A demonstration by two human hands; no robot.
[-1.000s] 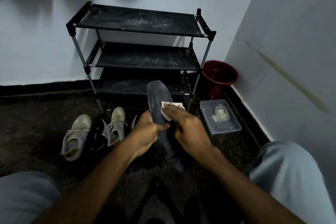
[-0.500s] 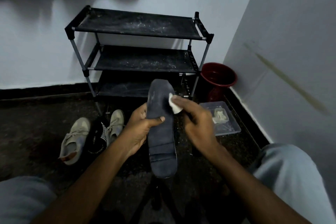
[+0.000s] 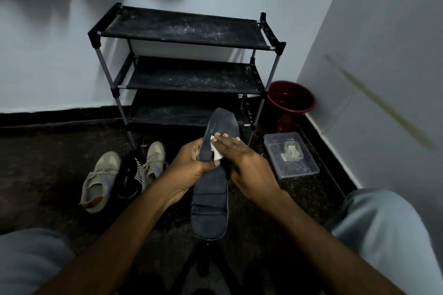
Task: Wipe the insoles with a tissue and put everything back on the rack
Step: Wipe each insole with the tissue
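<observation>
Dark insole (image 3: 211, 201) being gripped mid-length by your left hand (image 3: 189, 163), your right hand (image 3: 244, 163) pressing white tissue (image 3: 217, 154) onto it, fingers (image 3: 226, 138) straight.

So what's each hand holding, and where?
Left hand grips the insole around its middle; right hand presses a tissue flat on it.

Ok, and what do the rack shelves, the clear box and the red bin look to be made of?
The rack shelves look like matte black fabric, dust-speckled, stretched on grey tubes, probably metal. The clear box seems hard transparent plastic: its contents show through, with scuffs. The red bin is likely moulded plastic, given its smooth, faintly shiny rim.
</observation>
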